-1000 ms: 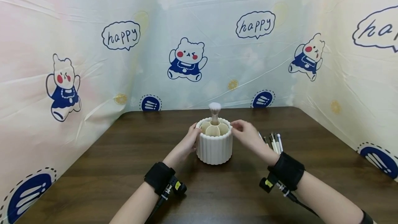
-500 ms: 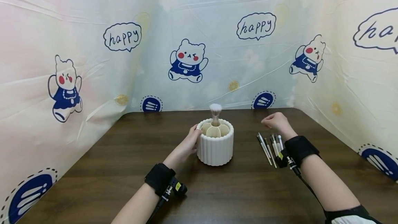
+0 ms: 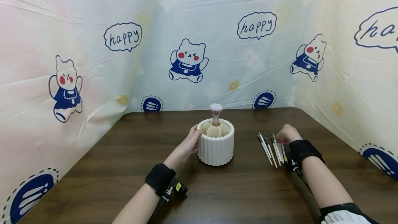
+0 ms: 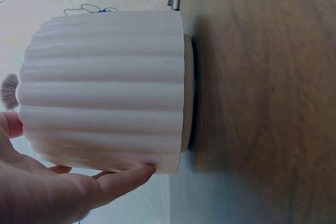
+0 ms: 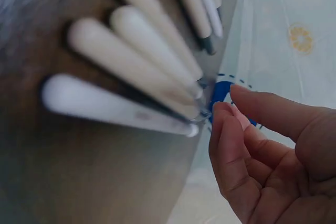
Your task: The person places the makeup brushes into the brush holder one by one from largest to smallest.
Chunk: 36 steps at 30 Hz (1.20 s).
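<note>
A white ribbed brush holder (image 3: 216,150) with petal-shaped cream compartments stands on the table. One makeup brush (image 3: 216,112) sticks up out of it, bristles on top. My left hand (image 3: 188,141) holds the holder's left side; in the left wrist view its thumb is at the rim and a finger lies along the ribbed wall. My right hand (image 3: 287,134) hovers at the far ends of several slim brushes (image 3: 264,148) lying to the right. In the right wrist view the right hand (image 5: 257,150) has loosely bent fingers, a gap below the thumb, and pale brush handles (image 5: 115,109) beside it.
The dark wooden table (image 3: 149,134) runs back to a patterned curtain (image 3: 217,61) that surrounds it on the sides as well. Black bands with small cameras and cables sit on both wrists, the right band (image 3: 306,149) close to the lying brushes.
My right hand has left the holder's rim, swung right and come down at the far ends of the lying brushes. The left hand has kept its hold on the holder.
</note>
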Each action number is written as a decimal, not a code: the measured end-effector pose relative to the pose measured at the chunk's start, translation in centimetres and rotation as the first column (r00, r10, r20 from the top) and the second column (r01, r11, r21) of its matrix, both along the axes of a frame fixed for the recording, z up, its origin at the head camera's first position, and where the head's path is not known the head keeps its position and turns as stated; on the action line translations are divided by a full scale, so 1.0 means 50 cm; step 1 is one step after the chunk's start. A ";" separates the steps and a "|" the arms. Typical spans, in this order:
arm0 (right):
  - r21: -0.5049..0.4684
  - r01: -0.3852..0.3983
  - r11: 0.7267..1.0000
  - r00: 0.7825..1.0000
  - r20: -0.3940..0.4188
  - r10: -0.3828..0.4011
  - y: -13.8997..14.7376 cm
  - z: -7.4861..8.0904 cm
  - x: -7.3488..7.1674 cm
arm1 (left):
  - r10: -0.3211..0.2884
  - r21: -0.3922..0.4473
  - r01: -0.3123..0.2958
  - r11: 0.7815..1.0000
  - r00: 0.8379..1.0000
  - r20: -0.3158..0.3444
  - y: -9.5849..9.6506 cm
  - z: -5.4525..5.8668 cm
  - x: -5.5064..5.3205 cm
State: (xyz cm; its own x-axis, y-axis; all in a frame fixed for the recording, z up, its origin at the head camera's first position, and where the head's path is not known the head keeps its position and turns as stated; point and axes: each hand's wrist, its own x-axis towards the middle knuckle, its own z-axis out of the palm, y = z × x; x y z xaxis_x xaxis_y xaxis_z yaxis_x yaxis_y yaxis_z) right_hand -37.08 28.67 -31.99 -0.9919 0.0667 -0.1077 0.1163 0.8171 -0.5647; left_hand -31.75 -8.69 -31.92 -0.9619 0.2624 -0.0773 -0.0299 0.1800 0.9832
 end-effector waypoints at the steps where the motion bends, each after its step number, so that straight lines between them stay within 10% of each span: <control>1: -0.013 0.000 1.000 1.000 -0.004 0.000 0.002 -0.003 0.003 | -0.001 -0.001 0.001 1.000 1.000 -0.003 0.000 0.000 0.000; 36: 0.136 0.006 0.991 1.000 0.027 -0.010 -0.015 0.001 0.046 | 0.002 -0.014 -0.002 1.000 1.000 -0.018 0.000 -0.004 0.000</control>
